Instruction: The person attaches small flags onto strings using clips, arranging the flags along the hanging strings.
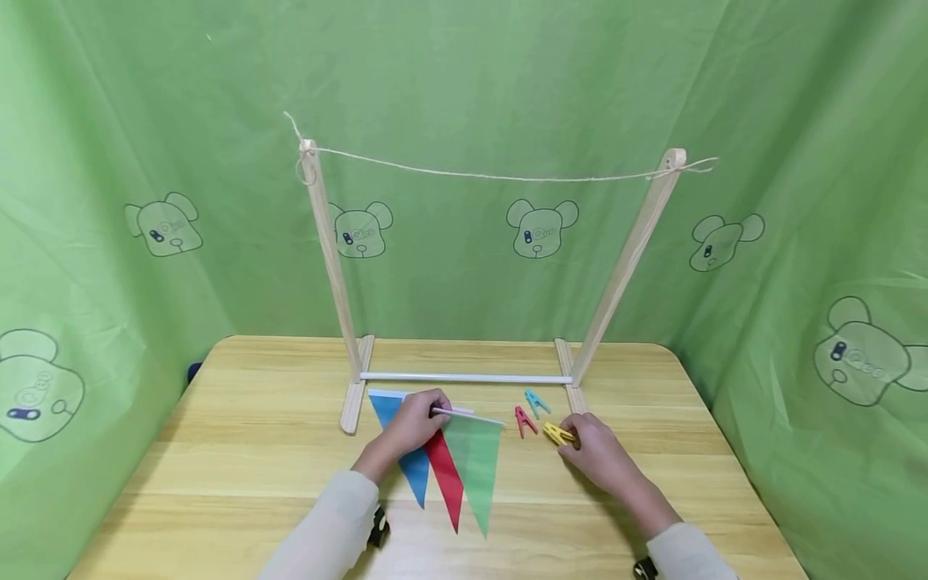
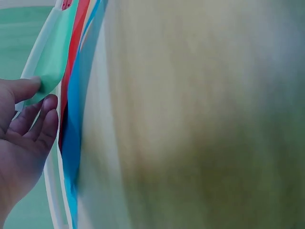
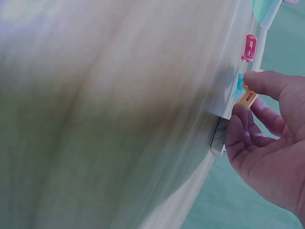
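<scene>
My left hand (image 1: pixel 415 420) pinches the green pennant (image 1: pixel 474 463) by the end of its white top edge, as the left wrist view also shows. Beneath it, a red pennant (image 1: pixel 445 475) and a blue pennant (image 1: pixel 415 475) fan out to the left, partly covered by the hand and the green one. In my right hand (image 1: pixel 598 453) a yellow clothespin (image 1: pixel 558 434) is pinched between thumb and fingers, low over the table. Left of that hand lie a red clothespin (image 1: pixel 525 421) and a blue clothespin (image 1: pixel 536 403).
Behind the pennants stands a wooden frame, with a left post (image 1: pixel 329 258), a right post (image 1: pixel 627 258) and a white crossbar (image 1: pixel 464 377) low between them. A sagging string (image 1: pixel 478 175) is tied across the post tops. Green curtain (image 1: pixel 464 290) surrounds the wooden table (image 1: pixel 217 459).
</scene>
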Demonstrator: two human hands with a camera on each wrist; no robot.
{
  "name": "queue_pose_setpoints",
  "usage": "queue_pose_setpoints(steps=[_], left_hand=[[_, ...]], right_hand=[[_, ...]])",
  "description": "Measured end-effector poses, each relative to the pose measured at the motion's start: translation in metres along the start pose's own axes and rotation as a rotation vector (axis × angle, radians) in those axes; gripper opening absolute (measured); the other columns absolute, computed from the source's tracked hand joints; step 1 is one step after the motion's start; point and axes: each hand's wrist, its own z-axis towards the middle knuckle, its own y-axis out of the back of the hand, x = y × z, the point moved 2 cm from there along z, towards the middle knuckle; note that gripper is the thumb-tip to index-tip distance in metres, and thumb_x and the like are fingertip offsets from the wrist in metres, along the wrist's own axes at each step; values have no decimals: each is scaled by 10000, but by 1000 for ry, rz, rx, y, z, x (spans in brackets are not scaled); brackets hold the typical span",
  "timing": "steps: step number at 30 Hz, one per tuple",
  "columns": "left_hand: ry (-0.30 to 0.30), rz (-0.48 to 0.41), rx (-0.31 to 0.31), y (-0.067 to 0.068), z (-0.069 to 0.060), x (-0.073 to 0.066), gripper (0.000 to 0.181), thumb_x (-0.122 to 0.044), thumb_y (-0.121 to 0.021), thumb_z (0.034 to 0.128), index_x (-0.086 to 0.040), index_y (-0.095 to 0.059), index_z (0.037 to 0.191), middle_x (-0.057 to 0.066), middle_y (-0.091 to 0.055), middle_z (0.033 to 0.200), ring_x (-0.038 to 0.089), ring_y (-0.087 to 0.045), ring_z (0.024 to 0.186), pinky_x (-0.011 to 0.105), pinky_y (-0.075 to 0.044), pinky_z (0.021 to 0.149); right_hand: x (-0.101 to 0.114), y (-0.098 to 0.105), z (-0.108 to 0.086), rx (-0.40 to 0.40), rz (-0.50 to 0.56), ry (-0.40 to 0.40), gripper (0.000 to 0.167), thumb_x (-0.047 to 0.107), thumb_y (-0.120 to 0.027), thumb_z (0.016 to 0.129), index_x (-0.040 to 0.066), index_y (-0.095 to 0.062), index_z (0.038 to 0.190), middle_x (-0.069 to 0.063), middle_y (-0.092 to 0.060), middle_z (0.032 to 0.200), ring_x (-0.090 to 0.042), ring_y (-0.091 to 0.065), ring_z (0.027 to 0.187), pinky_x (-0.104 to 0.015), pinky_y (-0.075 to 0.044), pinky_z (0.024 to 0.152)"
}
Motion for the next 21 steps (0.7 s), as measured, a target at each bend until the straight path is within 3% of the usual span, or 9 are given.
queue_pose_setpoints(steps=[13,21], left_hand=[[67,-231,-85,-2,2,8,47,-69,-734,947,-71,-734,993,49,-685,886,113,-580,746,239,-520,663],[159,-417,-91,-9,0,6,80,-93,-708,974,-47,-720,1038,76,-703,880,150,-620,722,269,-560,664]], right_hand=[[-1,2,3,-6,27,19,253,39,-792,868,54,-637,1068,-42,-623,971,-145,-556,832,-259,-521,687],[-2,2,3,-9,48,19,248,35,-785,873,51,-639,1073,-59,-634,997,-160,-584,859,-301,-559,723]])
